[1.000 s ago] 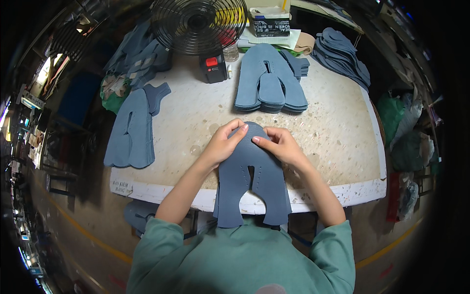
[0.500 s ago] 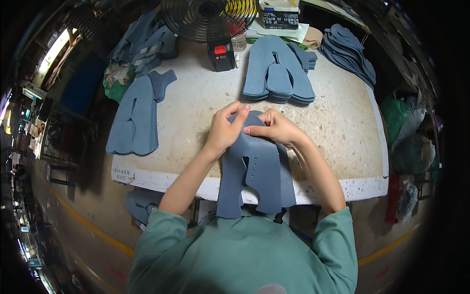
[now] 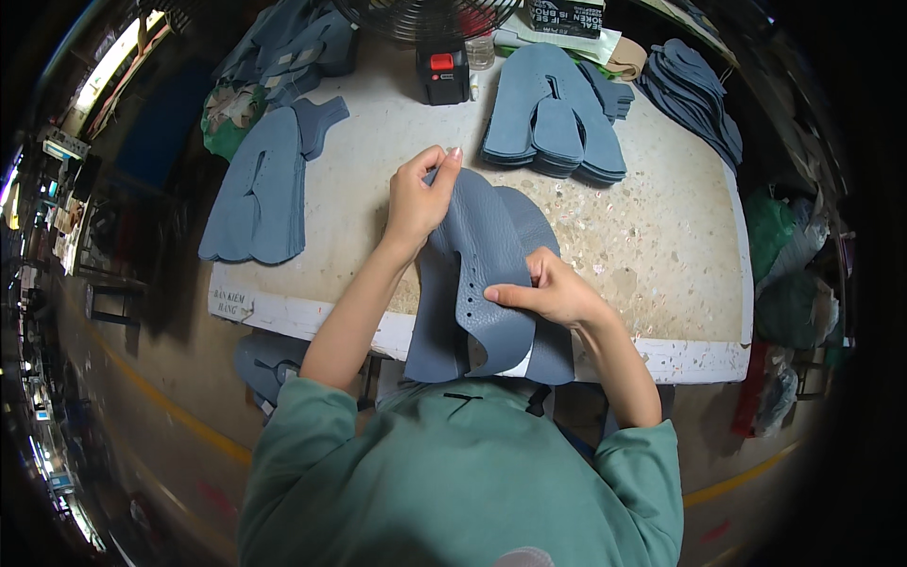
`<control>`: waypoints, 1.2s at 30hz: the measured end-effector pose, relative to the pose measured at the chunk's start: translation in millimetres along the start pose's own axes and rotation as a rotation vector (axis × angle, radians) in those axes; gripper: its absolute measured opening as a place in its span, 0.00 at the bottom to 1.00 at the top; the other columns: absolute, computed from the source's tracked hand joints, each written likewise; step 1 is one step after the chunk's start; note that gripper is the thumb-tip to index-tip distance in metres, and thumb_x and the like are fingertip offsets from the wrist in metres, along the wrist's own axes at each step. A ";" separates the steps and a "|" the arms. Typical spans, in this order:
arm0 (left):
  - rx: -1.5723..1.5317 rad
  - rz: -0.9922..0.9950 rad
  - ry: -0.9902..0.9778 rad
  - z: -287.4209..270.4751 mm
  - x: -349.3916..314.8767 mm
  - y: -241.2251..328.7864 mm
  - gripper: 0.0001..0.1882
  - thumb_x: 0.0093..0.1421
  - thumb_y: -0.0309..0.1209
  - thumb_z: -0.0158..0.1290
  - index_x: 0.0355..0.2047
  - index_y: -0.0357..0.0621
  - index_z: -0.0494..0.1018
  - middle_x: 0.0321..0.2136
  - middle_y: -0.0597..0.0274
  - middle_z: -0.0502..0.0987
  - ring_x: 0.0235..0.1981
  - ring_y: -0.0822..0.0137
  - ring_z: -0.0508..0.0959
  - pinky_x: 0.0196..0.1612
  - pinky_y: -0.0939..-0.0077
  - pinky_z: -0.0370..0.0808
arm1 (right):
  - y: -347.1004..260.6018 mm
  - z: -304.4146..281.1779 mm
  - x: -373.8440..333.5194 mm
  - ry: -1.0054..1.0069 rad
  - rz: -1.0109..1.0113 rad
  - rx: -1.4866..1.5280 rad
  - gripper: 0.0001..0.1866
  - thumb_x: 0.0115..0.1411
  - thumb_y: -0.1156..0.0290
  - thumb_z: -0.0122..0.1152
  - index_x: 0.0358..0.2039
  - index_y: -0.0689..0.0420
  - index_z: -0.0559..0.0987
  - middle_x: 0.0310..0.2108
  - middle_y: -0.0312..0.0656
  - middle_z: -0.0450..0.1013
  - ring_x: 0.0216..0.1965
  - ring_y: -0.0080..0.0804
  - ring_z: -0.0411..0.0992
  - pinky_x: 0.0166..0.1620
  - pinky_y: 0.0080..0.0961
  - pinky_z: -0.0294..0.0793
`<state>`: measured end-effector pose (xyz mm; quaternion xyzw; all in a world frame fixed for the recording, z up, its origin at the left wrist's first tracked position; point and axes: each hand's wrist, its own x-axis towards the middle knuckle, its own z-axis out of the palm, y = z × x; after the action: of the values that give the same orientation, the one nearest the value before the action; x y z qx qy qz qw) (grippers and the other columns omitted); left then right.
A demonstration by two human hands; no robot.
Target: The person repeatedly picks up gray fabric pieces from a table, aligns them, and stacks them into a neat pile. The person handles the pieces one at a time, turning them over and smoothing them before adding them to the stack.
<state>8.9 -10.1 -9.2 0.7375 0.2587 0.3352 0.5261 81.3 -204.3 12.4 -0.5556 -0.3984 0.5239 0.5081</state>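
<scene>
A blue-grey leather shoe upper piece [image 3: 472, 222] with a row of punched holes hangs between my hands over the table's front edge. My left hand [image 3: 422, 197] pinches its rounded top end between thumb and fingers. Lower down, my right hand [image 3: 551, 288] grips the right flap, thumb on the grained face beside the holes, the other fingers partly hidden behind. The leather bends and curls between the two grips. Another piece of the same leather [image 3: 532, 222] shows behind it on the right; whether my right fingers also hold that one, I cannot tell.
Stacks of cut leather pieces lie at the table's left [image 3: 253, 203], back middle [image 3: 553, 109] and back right [image 3: 694, 104]. A black fan [image 3: 442, 76] with a red button stands at the back, near a clear jar [image 3: 481, 52]. The white table [image 3: 652, 255] has a worn, speckled top.
My right hand has slid down from the top of the leather piece to its right flap. My left hand has moved slightly up, and the piece has gone from nearly flat to curled.
</scene>
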 end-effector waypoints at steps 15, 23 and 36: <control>-0.014 0.011 0.007 0.1 3.0 -8.6 0.22 0.62 0.38 0.51 0.16 0.42 0.60 0.13 0.74 0.56 0.18 0.82 0.53 0.20 0.80 0.52 | 19.5 19.2 -71.2 -0.199 -0.065 0.057 0.15 0.53 0.73 0.66 0.13 0.61 0.75 0.10 0.29 0.67 0.15 0.09 0.59 0.17 0.15 0.53; -0.101 -0.227 -0.178 23.6 -7.0 -16.0 0.19 0.65 0.43 0.48 0.20 0.44 0.68 0.18 0.75 0.66 0.22 0.83 0.62 0.27 0.87 0.60 | -25.1 -18.5 -78.7 -0.737 -0.258 0.018 0.05 0.56 0.76 0.61 0.29 0.64 0.82 0.20 0.39 0.78 0.18 0.18 0.75 0.19 0.14 0.68; -0.302 -0.305 -0.729 7.6 -9.8 -0.4 0.15 0.62 0.35 0.52 0.46 0.42 0.75 0.39 0.64 0.78 0.40 0.76 0.75 0.45 0.82 0.72 | -25.4 -44.5 16.0 0.554 -0.338 -0.477 0.11 0.61 0.72 0.53 0.40 0.63 0.80 0.35 0.43 0.77 0.37 0.27 0.74 0.41 0.21 0.72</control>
<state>8.4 -21.7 -13.4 0.6758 0.1099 0.0049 0.7288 129.7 -191.0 31.6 -0.7047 -0.4424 0.1563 0.5322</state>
